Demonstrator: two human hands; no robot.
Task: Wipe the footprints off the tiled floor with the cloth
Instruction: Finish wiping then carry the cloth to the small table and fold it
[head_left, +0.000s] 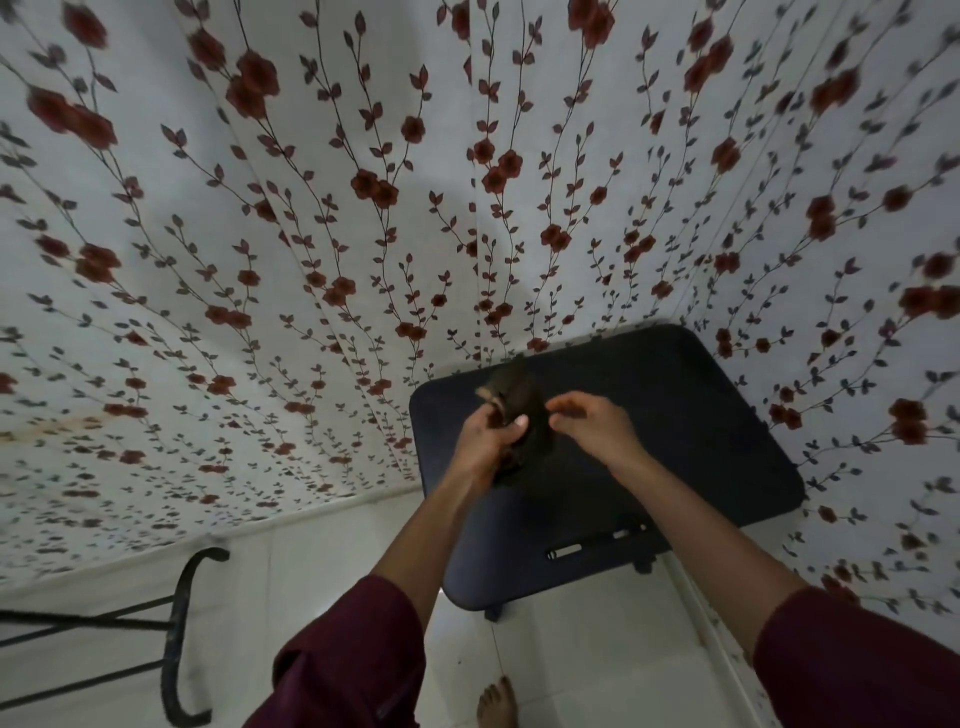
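One view only, from the head — it looks forward and steeply down past both forearms, wide-angle, edges bowed and stretched. The left hand (491, 436) and right hand (592, 423) sit near centre frame at arm's reach, over a dark table (701, 415) just below the lens. The flowered curtain (311, 218) fills the whole upper half, close in front and wrapping to the right edge. Down at the bottom the camera sees almost straight down — pale tiled floor (571, 649), a bare foot (496, 704), and a black metal frame (176, 634) at lower left.
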